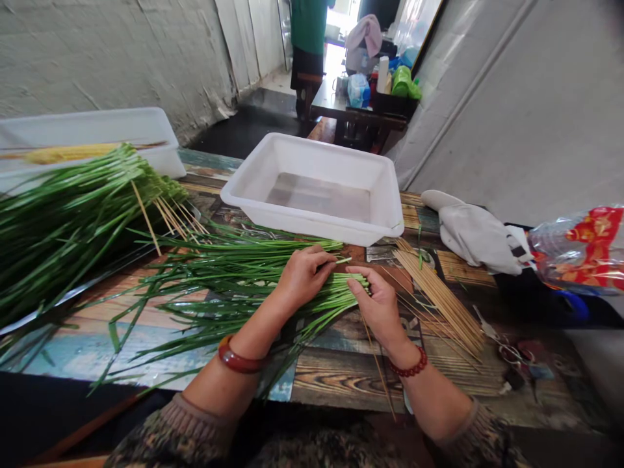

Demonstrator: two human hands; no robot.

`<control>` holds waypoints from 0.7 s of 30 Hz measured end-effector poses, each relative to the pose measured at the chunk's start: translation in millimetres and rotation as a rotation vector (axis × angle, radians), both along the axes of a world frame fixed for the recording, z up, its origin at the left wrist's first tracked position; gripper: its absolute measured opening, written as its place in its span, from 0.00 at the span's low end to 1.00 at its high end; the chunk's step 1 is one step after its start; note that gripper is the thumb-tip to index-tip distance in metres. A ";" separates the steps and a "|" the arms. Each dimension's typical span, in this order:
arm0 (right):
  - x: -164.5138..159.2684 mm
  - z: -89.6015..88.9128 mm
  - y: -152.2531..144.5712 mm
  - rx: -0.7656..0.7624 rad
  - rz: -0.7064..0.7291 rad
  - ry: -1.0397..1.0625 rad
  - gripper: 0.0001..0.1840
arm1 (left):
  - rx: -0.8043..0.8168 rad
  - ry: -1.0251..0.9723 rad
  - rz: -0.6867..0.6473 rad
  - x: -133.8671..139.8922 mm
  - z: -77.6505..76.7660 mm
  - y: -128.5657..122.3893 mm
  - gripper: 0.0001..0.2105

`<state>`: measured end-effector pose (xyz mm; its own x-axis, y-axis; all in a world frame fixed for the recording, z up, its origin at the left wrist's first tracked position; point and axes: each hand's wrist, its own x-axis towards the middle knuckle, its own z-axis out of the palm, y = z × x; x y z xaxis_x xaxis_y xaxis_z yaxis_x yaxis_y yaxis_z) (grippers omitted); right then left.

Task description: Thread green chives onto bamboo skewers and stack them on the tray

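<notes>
Long green garlic chives (209,305) lie in loose rows across the table in front of me, pale ends to the right. My left hand (307,276) rests over them, thumb and fingers pinched on a chive whose pale end pokes out. My right hand (377,302) closes its thumb and fingers around the cut ends of a small bunch. A thin wooden skewer (377,367) slants from under that bunch towards the table's front edge. Right of my right hand lies a pile of wooden skewers (439,299).
A white plastic bin (312,221) stands behind the chives. At left, skewered chives (73,201) are heaped before another white tub (160,123). Keys (509,354), a pale cloth item (478,234) and a plastic package (580,253) lie right. A person in green (309,29) stands beyond.
</notes>
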<state>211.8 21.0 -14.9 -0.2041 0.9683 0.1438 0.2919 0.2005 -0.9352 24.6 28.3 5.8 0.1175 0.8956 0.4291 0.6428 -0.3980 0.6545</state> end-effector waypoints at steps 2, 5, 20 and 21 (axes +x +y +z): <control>0.0 0.1 -0.4 -0.010 0.004 0.006 0.15 | 0.000 0.000 -0.004 1.0 0.8 -0.1 0.06; 0.0 0.5 -0.3 -0.010 0.012 0.002 0.15 | 0.004 -0.015 0.021 2.7 1.6 -0.3 0.04; -1.6 5.4 0.5 0.031 0.036 -0.020 0.12 | 0.015 -0.089 -0.031 8.7 2.6 -2.4 0.04; -1.7 5.2 0.4 0.029 0.035 -0.016 0.12 | 0.017 -0.091 -0.037 8.5 2.6 -2.6 0.04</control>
<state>210.0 21.4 -9.7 -0.2400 0.9561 0.1680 0.2996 0.2375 -0.9240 33.1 25.7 8.4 0.1102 0.8839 0.4546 0.5659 -0.4318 0.7024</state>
